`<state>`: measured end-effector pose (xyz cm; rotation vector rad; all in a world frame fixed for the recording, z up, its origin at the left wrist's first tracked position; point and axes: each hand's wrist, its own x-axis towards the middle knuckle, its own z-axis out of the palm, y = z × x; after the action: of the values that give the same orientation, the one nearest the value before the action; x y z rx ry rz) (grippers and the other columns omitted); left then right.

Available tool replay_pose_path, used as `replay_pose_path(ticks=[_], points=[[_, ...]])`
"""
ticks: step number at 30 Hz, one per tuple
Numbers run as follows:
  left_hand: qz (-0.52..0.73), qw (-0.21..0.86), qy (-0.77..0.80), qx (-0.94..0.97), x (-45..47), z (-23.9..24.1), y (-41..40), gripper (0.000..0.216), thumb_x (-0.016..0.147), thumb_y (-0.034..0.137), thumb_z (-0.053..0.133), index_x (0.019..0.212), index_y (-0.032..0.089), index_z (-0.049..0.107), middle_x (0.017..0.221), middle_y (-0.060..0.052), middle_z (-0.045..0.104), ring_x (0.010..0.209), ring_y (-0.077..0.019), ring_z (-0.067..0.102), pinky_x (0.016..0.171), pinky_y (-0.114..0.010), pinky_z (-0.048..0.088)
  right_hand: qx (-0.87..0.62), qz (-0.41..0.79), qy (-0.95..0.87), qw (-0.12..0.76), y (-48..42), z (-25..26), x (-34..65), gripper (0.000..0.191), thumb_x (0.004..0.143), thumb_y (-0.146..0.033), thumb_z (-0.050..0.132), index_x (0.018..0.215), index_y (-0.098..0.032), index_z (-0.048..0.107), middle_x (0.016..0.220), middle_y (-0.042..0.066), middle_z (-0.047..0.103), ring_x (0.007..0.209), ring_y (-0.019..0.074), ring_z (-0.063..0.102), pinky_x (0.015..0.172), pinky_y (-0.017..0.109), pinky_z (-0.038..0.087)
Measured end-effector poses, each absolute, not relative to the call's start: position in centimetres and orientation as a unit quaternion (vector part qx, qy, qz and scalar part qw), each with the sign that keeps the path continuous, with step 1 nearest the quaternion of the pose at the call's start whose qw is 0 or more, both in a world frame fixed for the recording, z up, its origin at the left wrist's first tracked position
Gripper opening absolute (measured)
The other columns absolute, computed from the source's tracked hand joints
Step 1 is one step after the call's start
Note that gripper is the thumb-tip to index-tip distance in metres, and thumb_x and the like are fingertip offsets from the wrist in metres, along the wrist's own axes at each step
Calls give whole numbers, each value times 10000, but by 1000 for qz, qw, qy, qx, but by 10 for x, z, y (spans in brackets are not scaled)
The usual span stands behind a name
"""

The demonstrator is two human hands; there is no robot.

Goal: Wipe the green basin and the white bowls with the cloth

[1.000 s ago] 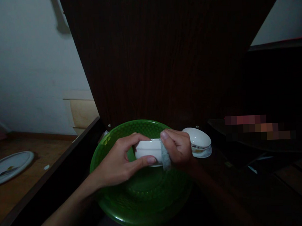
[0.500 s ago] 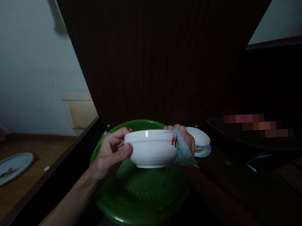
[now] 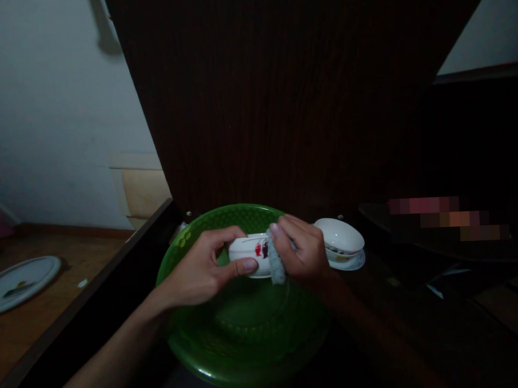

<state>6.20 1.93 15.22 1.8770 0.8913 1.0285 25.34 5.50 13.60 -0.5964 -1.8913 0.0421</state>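
While the white bowl [image 3: 243, 254] is held above the green basin [image 3: 247, 314], its left side is pinched by the left hand [image 3: 204, 268], thumb on the near wall, fingers curled over the far side. Its right side is covered by a grey-green cloth [image 3: 277, 264], bunched and gripped in the right hand [image 3: 303, 246]; fingers bent, thumb pressed on the cloth's upper edge. Red and dark markings are seen on the bowl's wall, just beside the cloth. Beyond the right hand, a bowl stack [image 3: 340, 236] is set on a saucer [image 3: 351, 262], its top bowl tilted. Far left, a white oval object [image 3: 25, 284] is seen by the wooden floor [image 3: 102, 249].
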Motion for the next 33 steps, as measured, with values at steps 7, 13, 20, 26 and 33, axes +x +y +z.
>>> replay_pose_path(ticks=[7, 13, 20, 26, 33], points=[[471, 466, 311, 682, 67, 151, 15, 215, 806, 287, 756, 756, 146, 601, 684, 27, 529, 638, -110, 481, 575, -216, 403, -226, -6, -782, 580, 43, 139, 249, 159, 954, -165, 436, 848, -207, 546, 737, 28, 534, 711, 193, 478, 670, 375, 383], [516, 501, 274, 639, 66, 149, 13, 200, 774, 271, 786, 755, 130, 644, 710, 6, 556, 641, -108, 518, 554, -193, 422, -216, 69, -761, 607, 48, 136, 259, 138, 969, -220, 459, 914, -230, 585, 794, 16, 564, 745, 192, 525, 679, 371, 410], [556, 549, 224, 582, 63, 135, 19, 215, 761, 303, 799, 821, 144, 667, 758, -22, 629, 665, -124, 575, 582, -198, 454, -202, 204, -680, 675, 56, 129, 257, 233, 1019, -355, 423, 906, -245, 594, 787, 10, 516, 702, 173, 495, 605, 319, 388], [496, 538, 274, 625, 59, 145, 15, 221, 826, 329, 738, 816, 152, 605, 756, -13, 586, 694, -140, 571, 582, -217, 444, -215, 247, -659, 677, 62, 124, 257, 296, 1024, -413, 397, 809, -242, 508, 746, 2, 441, 659, 176, 446, 582, 324, 360], [380, 336, 351, 787, 59, 162, 8, 161, 870, 262, 680, 993, 170, 633, 910, -21, 631, 844, -168, 575, 757, -269, 460, -222, 123, -789, 559, 62, 136, 267, 173, 990, -252, 439, 836, -223, 512, 779, 6, 508, 742, 178, 493, 685, 350, 388]])
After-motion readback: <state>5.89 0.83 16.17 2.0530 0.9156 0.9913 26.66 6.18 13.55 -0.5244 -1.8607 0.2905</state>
